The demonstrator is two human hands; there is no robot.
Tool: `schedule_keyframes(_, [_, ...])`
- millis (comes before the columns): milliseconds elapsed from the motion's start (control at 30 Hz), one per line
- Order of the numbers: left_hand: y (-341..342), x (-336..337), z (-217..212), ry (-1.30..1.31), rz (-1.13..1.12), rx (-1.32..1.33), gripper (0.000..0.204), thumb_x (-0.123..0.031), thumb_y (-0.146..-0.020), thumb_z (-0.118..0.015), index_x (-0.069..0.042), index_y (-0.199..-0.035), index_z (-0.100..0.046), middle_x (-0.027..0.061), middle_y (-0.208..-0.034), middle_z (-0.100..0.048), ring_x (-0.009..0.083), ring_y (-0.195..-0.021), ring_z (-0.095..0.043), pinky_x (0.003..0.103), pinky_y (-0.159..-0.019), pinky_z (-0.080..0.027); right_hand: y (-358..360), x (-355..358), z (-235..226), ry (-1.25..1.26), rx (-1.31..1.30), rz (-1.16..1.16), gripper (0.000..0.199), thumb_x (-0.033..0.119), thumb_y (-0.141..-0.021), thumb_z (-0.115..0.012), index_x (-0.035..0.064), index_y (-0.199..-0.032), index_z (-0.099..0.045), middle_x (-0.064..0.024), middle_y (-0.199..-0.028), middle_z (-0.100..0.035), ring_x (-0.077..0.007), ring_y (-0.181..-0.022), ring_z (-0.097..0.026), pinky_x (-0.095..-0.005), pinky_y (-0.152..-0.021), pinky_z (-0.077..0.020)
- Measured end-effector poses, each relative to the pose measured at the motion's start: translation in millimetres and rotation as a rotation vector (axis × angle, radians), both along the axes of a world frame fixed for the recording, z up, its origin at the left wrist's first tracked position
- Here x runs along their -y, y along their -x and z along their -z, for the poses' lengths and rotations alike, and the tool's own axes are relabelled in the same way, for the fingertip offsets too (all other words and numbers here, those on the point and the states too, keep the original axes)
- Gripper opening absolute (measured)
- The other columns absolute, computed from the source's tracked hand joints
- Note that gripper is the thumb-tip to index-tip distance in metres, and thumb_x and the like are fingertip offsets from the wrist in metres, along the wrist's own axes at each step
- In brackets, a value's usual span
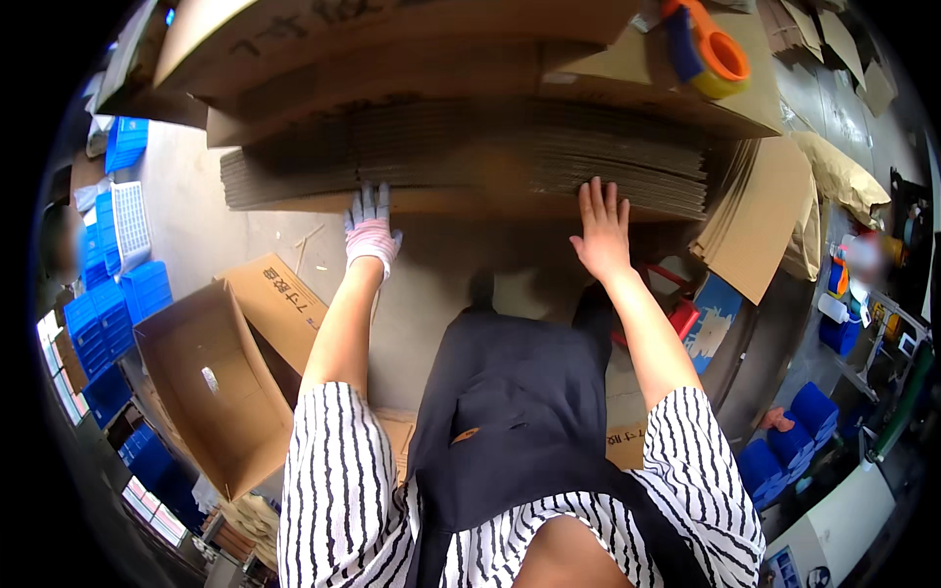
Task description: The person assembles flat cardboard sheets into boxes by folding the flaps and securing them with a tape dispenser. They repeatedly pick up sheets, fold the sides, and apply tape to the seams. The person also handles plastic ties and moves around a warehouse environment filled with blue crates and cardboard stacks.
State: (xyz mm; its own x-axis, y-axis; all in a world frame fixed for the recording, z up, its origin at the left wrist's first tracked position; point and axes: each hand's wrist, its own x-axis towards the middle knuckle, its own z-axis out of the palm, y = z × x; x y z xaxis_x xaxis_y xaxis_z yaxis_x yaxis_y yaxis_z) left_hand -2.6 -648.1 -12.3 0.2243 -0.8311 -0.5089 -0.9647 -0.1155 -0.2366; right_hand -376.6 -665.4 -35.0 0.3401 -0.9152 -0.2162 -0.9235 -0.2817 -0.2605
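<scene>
A wide stack of flattened cardboard boxes (441, 147) lies across the far side in front of me, its layered edges facing me. My left hand (371, 230), in a pale grey and pink glove, rests its outstretched fingers against the lower left part of these edges. Bare, with its fingers spread, my right hand (603, 227) touches the stack's lower right part. Neither hand grips anything. Above the stack are larger brown cardboard pieces, and a tape dispenser (708, 49) in orange, blue and yellow sits on the right one.
At the left stands an open cardboard box (211, 387) beside another brown carton (277, 299). Blue crates (103, 318) and a white basket (130, 227) line the far left. Cardboard sheets (760, 216) lean at the right, near a red object (683, 318). Blue bins (789, 441) stand lower right.
</scene>
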Motion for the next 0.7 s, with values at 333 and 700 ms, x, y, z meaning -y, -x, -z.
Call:
schedule_keyframes(333, [-45.5,-42.3,10.7,0.119,0.120,-0.060,0.054,-0.028,-0.080,-0.063,-0.021,-0.132,-0.049,0.0099,-0.142,-0.042,0.0304,-0.134,-0.035,0.047,-0.115,-0.017,18.9,-65.8,11.0,0.095,0.081,-0.181,0.042,0.009,-0.071,-0.069,0.0109,-0.111,-0.055,-0.0067,-0.104,-0.057,-0.0274,-0.099,-0.053,-0.0424,-0.087,-0.0414])
schedule_keyframes(700, [-70.9,-222.6,-32.4,-0.033,0.251,-0.256,0.009,-0.003,-0.062,-0.069,-0.007,-0.070,-0.065,0.0123,-0.149,-0.032,0.0391,-0.141,-0.016,0.056,-0.114,-0.013,26.0,-113.8,-53.0,-0.121,0.070,-0.803,0.013,0.003,-0.070,-0.064,0.0080,-0.079,-0.057,-0.0032,-0.152,-0.027,-0.0367,-0.143,-0.013,-0.0736,-0.104,-0.0147])
